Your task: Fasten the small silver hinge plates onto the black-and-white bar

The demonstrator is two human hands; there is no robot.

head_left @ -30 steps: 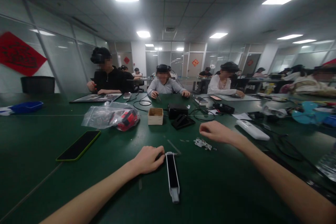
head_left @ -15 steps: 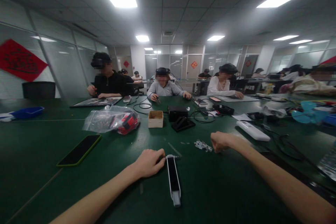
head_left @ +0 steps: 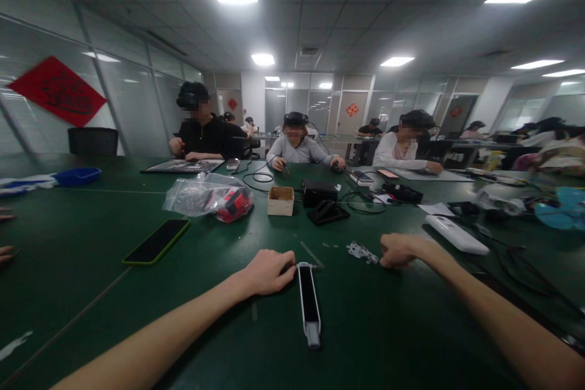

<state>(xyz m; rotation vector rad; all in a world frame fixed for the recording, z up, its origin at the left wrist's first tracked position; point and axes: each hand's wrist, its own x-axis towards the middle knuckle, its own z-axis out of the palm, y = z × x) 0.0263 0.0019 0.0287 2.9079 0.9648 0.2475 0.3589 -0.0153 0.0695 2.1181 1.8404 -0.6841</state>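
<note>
The small metal pieces (head_left: 361,252) lie on the counter (head_left: 365,323) just beside your right hand (head_left: 398,250), fingers curled. Your left hand (head_left: 269,272) rests near the white-framed strip (head_left: 309,295); I cannot tell whether either grip holds anything.

Bare green tabletop (head_left: 365,317) gives a hand free passage between the white-edged black strip (head_left: 310,301) and the right forearm (head_left: 479,297), narrowing ahead where small metal parts (head_left: 361,252) lie at the right hand's (head_left: 398,251) fingertips. Farther off, the plastic bag (head_left: 194,196), open-topped box (head_left: 280,202) and black stand (head_left: 328,212) obstruct, with a slim gap between bag and box.
</note>
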